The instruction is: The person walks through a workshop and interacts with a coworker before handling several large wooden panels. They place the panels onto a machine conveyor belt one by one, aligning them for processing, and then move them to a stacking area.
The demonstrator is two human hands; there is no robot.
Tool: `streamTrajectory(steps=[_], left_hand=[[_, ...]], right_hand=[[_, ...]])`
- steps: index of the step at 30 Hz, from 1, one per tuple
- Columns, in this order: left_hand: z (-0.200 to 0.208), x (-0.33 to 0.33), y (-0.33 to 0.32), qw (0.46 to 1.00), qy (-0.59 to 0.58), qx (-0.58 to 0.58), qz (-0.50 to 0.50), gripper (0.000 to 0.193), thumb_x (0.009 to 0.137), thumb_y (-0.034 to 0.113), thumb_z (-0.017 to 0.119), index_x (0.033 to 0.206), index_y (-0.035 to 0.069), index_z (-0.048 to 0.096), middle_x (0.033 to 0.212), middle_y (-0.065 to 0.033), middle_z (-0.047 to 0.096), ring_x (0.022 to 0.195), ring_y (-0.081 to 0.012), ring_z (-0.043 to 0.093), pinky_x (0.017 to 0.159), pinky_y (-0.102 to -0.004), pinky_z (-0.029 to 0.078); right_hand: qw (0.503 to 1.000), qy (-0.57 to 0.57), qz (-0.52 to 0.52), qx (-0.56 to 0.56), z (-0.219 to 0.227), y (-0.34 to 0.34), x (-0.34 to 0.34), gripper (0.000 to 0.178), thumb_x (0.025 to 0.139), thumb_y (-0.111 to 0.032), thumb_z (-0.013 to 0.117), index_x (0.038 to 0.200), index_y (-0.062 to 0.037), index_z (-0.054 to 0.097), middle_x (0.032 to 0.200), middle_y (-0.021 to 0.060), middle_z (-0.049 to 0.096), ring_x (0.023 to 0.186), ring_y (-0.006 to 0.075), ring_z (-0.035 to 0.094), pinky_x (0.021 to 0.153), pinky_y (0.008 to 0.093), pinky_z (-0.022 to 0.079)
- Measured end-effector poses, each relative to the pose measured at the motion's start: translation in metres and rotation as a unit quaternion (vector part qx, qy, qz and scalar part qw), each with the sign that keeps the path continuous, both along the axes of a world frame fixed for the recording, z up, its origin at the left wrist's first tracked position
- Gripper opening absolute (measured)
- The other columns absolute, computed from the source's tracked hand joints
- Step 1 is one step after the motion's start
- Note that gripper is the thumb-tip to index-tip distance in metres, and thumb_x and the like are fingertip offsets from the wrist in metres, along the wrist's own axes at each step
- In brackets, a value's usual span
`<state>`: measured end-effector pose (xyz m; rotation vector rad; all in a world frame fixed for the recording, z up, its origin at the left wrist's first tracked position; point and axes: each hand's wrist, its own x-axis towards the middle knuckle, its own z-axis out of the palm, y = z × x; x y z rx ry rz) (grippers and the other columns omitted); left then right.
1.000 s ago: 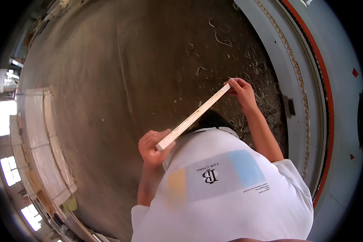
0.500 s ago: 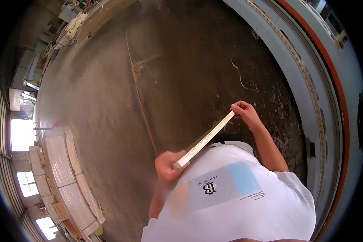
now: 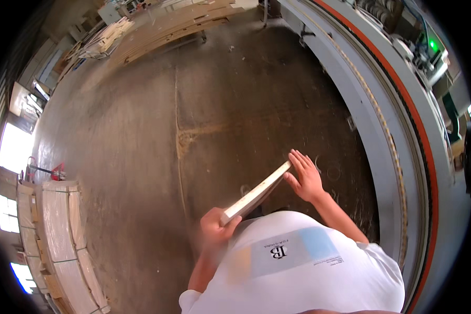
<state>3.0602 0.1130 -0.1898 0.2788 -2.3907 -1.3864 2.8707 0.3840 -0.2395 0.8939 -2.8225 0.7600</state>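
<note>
A flat, pale wooden board [image 3: 258, 191] is held in front of my body, its long narrow edge turned up toward me. My left hand [image 3: 217, 225] is wrapped round its lower left end, thumb along the near side. At the upper right end my right hand [image 3: 305, 177] lies against the board, its fingers stretched out and the thumb apart. Whether the right palm presses on the end or just touches it is hard to tell. The board's lower part is mostly hidden by its own edge and my shirt.
A long grey machine [image 3: 369, 112] with an orange strip runs down my right side. Wrapped stacks of panels [image 3: 63, 230] stand at the left, near a red-handled cart [image 3: 57, 171]. Long boards [image 3: 167, 29] lie on a low support ahead. Dusty concrete floor [image 3: 136, 131] lies between.
My right hand has gone from pinching the board's end to lying against it with fingers spread. The board's broad side shows more. The view has shifted, bringing in boards ahead.
</note>
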Motion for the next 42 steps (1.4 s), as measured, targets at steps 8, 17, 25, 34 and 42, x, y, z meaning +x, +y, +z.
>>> streamTrajectory(steps=[8,17,25,34,42], left_hand=[[0.017,-0.270,-0.085,0.987,0.086,-0.065,-0.118,0.019,0.077,0.016,0.087,0.086,0.004,0.075,0.069,-0.0078,0.066,0.061,-0.0230,0.060,0.056,-0.0339,0.047],[-0.018,-0.541,-0.136,0.998,0.001,-0.021,-0.052,0.025,0.080,0.024,0.086,0.091,0.004,0.077,0.077,-0.0130,0.070,0.067,-0.0270,0.066,0.062,-0.0362,0.052],[0.002,-0.751,-0.173,0.994,0.039,-0.093,0.029,0.026,0.071,0.018,0.090,0.090,0.006,0.077,0.077,-0.0147,0.068,0.067,-0.0340,0.065,0.060,-0.0409,0.052],[-0.024,-1.001,-0.232,0.998,0.028,0.009,0.051,0.024,0.073,0.008,0.086,0.077,0.001,0.064,0.067,-0.0097,0.055,0.057,-0.0207,0.049,0.055,-0.0369,0.041],[-0.023,-1.263,-0.291,0.981,0.112,-0.050,-0.149,0.018,0.076,0.006,0.085,0.088,0.003,0.072,0.069,-0.0067,0.059,0.059,-0.0201,0.053,0.055,-0.0330,0.042]], right_hand=[[0.998,-0.057,0.025,-0.013,0.046,-0.092,-0.192,0.076,0.098,-0.052,0.059,0.150,0.0018,0.044,0.156,0.0213,0.045,0.148,0.0349,0.038,0.124,0.0471,0.027],[0.975,-0.046,0.158,-0.152,0.053,-0.156,-0.459,0.065,0.086,-0.032,0.078,0.139,-0.0012,0.058,0.146,0.0189,0.057,0.135,0.0374,0.054,0.114,0.0473,0.043],[0.912,-0.009,0.288,-0.290,0.131,-0.212,-0.717,0.008,0.085,-0.005,0.076,0.093,-0.0039,0.073,0.069,0.0034,0.071,0.059,0.0231,0.066,0.058,0.0339,0.050],[0.825,0.333,0.255,-0.378,0.267,-0.291,-0.963,0.050,0.083,-0.054,0.082,0.116,-0.0191,0.068,0.088,-0.0066,0.069,0.070,0.0097,0.057,0.066,0.0272,0.047],[0.845,0.339,0.201,-0.361,0.301,-0.322,-1.146,0.038,0.090,-0.043,0.074,0.121,-0.0206,0.067,0.095,-0.0061,0.070,0.073,0.0100,0.057,0.065,0.0262,0.046]])
